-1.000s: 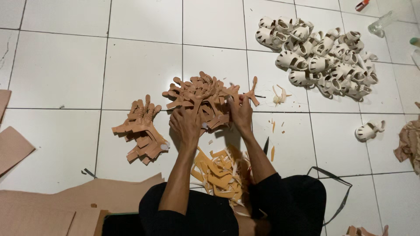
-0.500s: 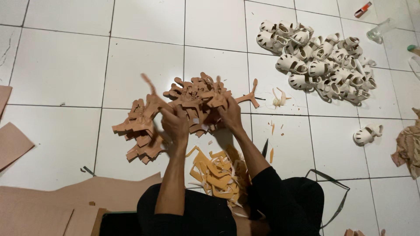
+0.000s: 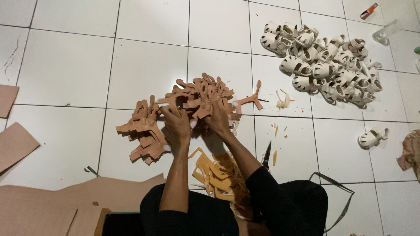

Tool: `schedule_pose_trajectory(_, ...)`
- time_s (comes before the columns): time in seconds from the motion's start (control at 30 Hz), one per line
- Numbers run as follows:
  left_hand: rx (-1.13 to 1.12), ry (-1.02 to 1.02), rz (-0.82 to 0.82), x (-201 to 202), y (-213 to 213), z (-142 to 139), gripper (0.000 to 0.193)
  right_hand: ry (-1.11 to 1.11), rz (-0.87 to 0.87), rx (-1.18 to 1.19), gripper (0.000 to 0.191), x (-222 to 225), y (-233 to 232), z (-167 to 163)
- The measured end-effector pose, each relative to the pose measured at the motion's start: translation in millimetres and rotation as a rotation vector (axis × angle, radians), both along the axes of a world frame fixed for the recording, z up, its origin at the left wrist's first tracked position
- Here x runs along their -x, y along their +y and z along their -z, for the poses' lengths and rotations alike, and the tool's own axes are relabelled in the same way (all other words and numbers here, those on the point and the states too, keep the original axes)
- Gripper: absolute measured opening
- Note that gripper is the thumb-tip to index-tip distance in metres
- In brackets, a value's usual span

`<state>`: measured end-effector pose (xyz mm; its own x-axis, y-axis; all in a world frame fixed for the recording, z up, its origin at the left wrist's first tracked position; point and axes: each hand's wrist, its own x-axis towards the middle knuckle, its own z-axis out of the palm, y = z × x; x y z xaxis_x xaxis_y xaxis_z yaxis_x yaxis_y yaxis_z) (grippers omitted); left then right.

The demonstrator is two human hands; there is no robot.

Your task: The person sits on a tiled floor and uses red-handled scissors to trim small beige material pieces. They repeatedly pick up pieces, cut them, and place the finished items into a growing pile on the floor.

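I see one white tiled floor (image 3: 144,57) under everything. On it, far right, lies one big heap of cream sandals (image 3: 323,65), too many to count, with one lone cream sandal (image 3: 372,137) apart below it. There are two piles of tan cut pieces: the centre pile (image 3: 203,94) and a smaller left pile (image 3: 144,131). One heap of yellow offcuts (image 3: 216,175) sits between my forearms. My left hand (image 3: 177,124) pinches a tan strip from the centre pile; my right hand (image 3: 218,118) presses closed on that pile's near edge. One pair of black scissors (image 3: 267,155) lies beside my right arm.
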<state>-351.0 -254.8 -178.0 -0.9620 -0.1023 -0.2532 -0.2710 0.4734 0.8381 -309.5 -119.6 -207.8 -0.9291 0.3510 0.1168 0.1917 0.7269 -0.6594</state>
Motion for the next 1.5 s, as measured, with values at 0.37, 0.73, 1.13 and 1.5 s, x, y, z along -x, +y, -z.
schedule_pose_trajectory(0.37, 0.055, -0.216, 0.065, -7.2, -11.1, -10.7, 0.046, -0.023, 0.317, 0.603, 0.039, 9.0, 40.5, -28.3)
schedule_pose_trajectory(0.73, 0.085, -0.148, 0.239, -8.1, 2.7, 17.0, 0.035, -0.116, 0.376, 0.373, 0.029, -9.2, 51.6, -4.1)
schedule_pose_trajectory(1.13, -0.123, 0.089, 0.074, -13.1, 0.9, 8.0, 0.021, 0.180, -0.037, -0.344, 0.049, -30.4, 17.2, 23.6)
schedule_pose_trajectory(1.5, -0.173, -0.170, 0.047, -24.4, 13.6, 3.0, 0.041, -0.008, 0.450, 0.730, 0.041, -44.9, 46.7, 10.3)
